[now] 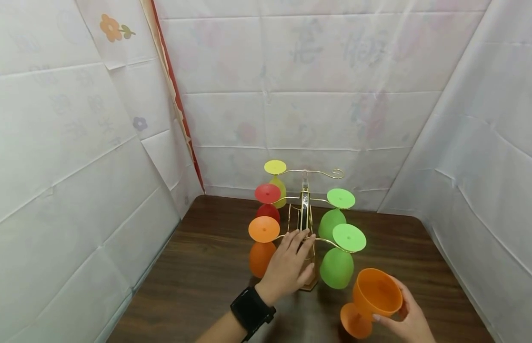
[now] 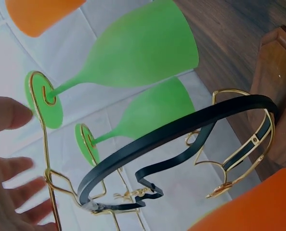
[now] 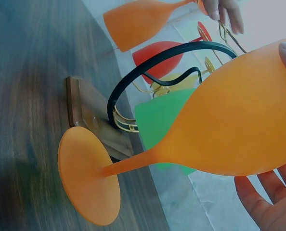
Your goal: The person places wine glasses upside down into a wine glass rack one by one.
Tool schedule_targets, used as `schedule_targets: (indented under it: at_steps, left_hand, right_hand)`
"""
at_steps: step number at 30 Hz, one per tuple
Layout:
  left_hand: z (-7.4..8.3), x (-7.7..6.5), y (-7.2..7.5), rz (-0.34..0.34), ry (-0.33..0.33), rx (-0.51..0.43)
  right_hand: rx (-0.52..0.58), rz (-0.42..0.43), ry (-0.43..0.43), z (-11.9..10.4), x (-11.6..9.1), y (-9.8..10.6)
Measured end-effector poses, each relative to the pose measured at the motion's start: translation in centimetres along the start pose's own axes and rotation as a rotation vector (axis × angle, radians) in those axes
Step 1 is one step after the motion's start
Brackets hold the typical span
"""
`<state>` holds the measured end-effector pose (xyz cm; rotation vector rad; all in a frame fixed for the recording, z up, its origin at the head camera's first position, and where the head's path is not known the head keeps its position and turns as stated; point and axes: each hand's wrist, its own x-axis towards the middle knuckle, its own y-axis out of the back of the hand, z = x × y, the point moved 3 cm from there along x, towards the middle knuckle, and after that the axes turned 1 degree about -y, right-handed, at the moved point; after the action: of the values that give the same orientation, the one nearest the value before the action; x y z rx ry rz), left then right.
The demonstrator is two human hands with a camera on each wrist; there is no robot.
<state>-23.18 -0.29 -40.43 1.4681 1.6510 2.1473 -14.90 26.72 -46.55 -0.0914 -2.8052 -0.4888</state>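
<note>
In the head view my right hand [image 1: 409, 321] holds an orange plastic goblet [image 1: 377, 295] by its bowl, mouth up, at the front right. The right wrist view shows the thumb on one side of the orange bowl [image 3: 244, 115] and the fingers on the other, its foot [image 3: 87, 175] low over the tabletop. My left hand [image 1: 289, 267] rests at the front hooks of a gold wire glass rack [image 1: 306, 209]. Its fingers and thumb are spread about the wire in the left wrist view. An orange goblet [image 1: 262, 257] hangs upside down left of that hand, a green one [image 1: 336, 269] right of it.
Farther back on the rack hang a red goblet [image 1: 267, 213], a yellow one [image 1: 279, 190] and another green one [image 1: 332, 224], all upside down. One gold hook [image 1: 336, 173] at the back right bears no goblet. The rack's wooden base [image 3: 97, 115] stands on the dark wooden table [image 1: 197, 257].
</note>
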Motion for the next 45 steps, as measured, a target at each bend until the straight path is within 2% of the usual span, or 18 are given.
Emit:
schedule_targets:
  at_steps: [8, 11, 20, 27, 32, 35, 37, 41, 45]
  left_hand:
    - [-0.1, -0.7, 1.6, 0.091, -0.061, -0.129]
    - [-0.1, -1.4, 2.0, 0.097, -0.058, -0.201]
    - [-0.1, -3.5, 2.3, -0.009, 0.075, -0.473]
    - [0.0, -5.1, 2.1, -0.07, 0.142, -0.647]
    - [-0.1, -6.0, 1.8, -0.103, 0.198, -0.768]
    - [-0.3, -6.4, 1.5, -0.109, 0.235, -0.829]
    - [-0.5, -6.6, 1.2, -0.11, 0.268, -0.888]
    - [-0.8, -6.9, 0.7, -0.088, 0.313, -0.991]
    - [-1.1, -7.2, 0.5, -0.051, 0.307, -1.039]
  right_hand:
    - [-0.029, -0.011, 0.013, -0.6, 0.4, -1.1]
    - [-0.003, -0.021, 0.024, -0.9, 0.6, -1.9]
    - [0.086, -0.074, 0.088, -2.0, 1.3, -4.8]
    - [0.141, -0.098, 0.087, -3.1, 2.0, -7.0]
    - [0.178, -0.133, 0.157, -4.2, 2.8, -8.5]
    - [0.17, -0.137, 0.182, -4.6, 3.2, -9.3]
    - [0.172, -0.149, 0.167, -5.0, 3.4, -9.9]
    - [0.222, -0.186, 0.17, -5.7, 3.8, -10.7]
    - [0.271, -0.219, 0.176, -6.0, 3.9, -11.1]
